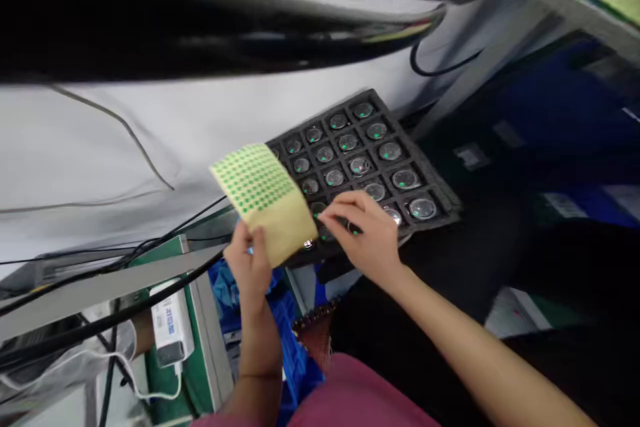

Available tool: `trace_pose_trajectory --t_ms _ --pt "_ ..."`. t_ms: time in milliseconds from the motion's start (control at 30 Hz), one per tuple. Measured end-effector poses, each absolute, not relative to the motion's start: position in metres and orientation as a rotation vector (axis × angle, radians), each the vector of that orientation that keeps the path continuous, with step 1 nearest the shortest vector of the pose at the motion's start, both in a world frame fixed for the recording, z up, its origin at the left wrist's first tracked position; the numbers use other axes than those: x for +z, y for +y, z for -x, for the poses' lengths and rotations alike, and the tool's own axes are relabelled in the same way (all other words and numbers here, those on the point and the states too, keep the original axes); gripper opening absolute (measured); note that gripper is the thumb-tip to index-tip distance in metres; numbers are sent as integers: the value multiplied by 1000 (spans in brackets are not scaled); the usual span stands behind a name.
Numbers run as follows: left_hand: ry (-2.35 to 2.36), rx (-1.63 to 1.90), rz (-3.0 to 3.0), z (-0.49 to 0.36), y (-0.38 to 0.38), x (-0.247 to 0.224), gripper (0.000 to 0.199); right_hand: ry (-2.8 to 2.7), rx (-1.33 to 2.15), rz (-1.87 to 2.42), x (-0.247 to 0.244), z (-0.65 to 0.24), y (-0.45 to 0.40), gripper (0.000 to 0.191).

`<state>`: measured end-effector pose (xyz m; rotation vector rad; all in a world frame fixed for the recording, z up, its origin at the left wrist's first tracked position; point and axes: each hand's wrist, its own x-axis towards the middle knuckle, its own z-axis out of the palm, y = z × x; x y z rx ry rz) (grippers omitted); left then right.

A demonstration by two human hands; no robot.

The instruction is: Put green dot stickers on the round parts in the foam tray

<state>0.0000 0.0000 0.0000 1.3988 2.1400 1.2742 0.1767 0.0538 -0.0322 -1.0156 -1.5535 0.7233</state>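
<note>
I read the sheet [285, 223] in the left hand [249, 265] as thin, smooth paper, matt even across its green dots. Just beyond the right hand [367, 233], the dark tray [435, 180] looks like matt, slightly rough foam; the round pieces [423, 208] in it are clear and glossy, though blur keeps me from telling plastic from glass. Below the left hand I see crinkled, shiny blue plastic [286, 312]; left of that hand, a white device [173, 323] in smooth plastic.
</note>
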Motion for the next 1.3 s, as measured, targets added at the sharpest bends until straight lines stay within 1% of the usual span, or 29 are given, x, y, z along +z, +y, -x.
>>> trace_pose_trajectory --t_ms 100,167,233,300,367,467,567,767,900,967,1067,1133,1167,1233,1300 --pt "2328 1511 -1298 12 11 5 16 -1846 1081 1271 -73 -167 79 8" --pt "2332 1661 -1187 17 18 5 10 -1984 1224 1314 -93 -156 89 9" --pt "2234 1782 -1043 19 23 2 8 -2078 1304 1282 -107 -144 94 11" --pt "2169 1825 -931 20 25 -2 12 -2164 1376 1277 -115 -132 96 14" --pt "2220 1818 -880 21 26 -6 17 -2237 1413 1311 -119 -123 96 15" --pt "2387 1748 -903 24 26 -10 27 -2308 1400 1386 -123 -115 96 17" --pt "2402 1709 -924 25 26 -13 31 -2345 1373 1423 -123 -110 95 19" --pt "2272 1763 -998 15 30 -15 24 -2269 1307 1512 -117 -103 88 8" --pt "2181 1740 -990 4 29 -12 23 -2038 1287 1570 -116 -113 96 6" --pt "2158 1695 -965 -1 26 -12 24 -1896 1274 1578 -110 -128 102 2" --pt "2112 1584 -965 -8 22 -13 25 -1717 1163 1563 -85 -157 101 10" --pt "2042 1486 -1060 -16 19 -12 23 -1684 1034 1395 -60 -175 93 8" --pt "2002 1429 -1142 -20 18 -11 21 -1697 939 1213 -48 -182 87 7" --pt "1916 1318 -1326 -29 17 -6 17 -1744 819 920 -26 -189 76 11" --pt "1847 1228 -1487 -38 16 0 16 -1763 812 773 -14 -190 68 15"
